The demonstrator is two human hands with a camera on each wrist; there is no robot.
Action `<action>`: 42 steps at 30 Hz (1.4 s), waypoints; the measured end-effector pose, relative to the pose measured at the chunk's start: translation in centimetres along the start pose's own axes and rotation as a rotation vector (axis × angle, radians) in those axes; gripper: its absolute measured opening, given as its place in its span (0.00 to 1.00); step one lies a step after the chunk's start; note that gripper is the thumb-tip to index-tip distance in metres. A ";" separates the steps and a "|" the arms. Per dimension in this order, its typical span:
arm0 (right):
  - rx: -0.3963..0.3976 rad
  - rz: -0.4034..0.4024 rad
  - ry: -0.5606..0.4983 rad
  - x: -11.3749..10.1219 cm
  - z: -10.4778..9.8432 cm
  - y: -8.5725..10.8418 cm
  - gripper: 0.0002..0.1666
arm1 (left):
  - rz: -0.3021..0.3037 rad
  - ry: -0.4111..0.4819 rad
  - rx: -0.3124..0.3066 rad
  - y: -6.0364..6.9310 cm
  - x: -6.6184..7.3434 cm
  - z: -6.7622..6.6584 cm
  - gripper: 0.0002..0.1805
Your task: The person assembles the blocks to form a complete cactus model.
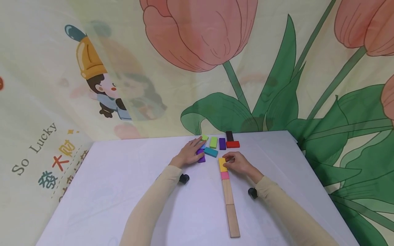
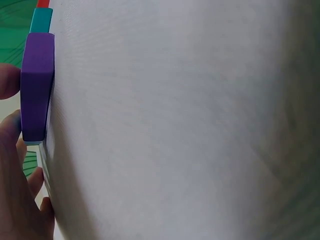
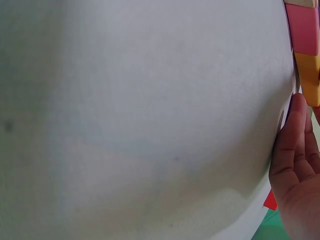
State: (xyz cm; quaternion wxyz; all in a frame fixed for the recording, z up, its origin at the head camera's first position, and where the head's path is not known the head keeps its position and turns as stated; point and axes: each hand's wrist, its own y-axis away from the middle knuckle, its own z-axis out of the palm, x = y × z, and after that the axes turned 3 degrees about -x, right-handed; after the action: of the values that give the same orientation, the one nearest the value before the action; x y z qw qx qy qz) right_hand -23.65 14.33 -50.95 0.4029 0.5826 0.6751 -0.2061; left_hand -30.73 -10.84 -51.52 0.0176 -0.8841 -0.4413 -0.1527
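My right hand (image 1: 238, 163) holds the yellow block (image 1: 222, 164) by its far end, thumb near its right side. That block meets a pink block (image 1: 225, 175), which is followed by two plain wooden blocks (image 1: 228, 192) in a line running toward me. In the right wrist view the fingertips (image 3: 298, 102) are beside the yellow block's end; the thumb is mostly hidden. My left hand (image 1: 188, 152) lies spread over a small group of blocks, its thumb at a purple block (image 1: 201, 159). The left wrist view shows the purple block (image 2: 38, 85) close up, fingers touching it. A light blue block is partly covered.
Around the left hand are a teal block (image 1: 211, 152) and light green blocks (image 1: 213, 142). Another purple block (image 1: 222, 144), a red block (image 1: 233, 144) and a black block (image 1: 229, 136) lie near the white table's (image 1: 123, 191) back edge. A printed cloth hangs behind.
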 end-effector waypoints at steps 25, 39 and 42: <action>0.006 0.117 0.105 -1.3 -3.4 -4.8 0.33 | 0.020 -0.001 0.013 -0.2 -0.4 0.4 0.37; -0.137 0.204 0.366 -4.2 -3.5 -7.1 0.36 | 0.006 0.005 0.013 -0.3 -0.3 0.3 0.37; -0.119 0.212 0.368 -4.3 -3.2 -7.0 0.36 | -0.005 -0.003 0.000 -0.3 -0.2 0.3 0.37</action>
State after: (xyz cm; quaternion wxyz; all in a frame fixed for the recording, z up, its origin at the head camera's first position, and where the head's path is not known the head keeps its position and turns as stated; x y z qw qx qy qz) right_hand -31.28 12.46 -47.04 0.3261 0.6533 0.6831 -0.0125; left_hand -31.00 -10.82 -51.89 0.0168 -0.8831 -0.4436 -0.1516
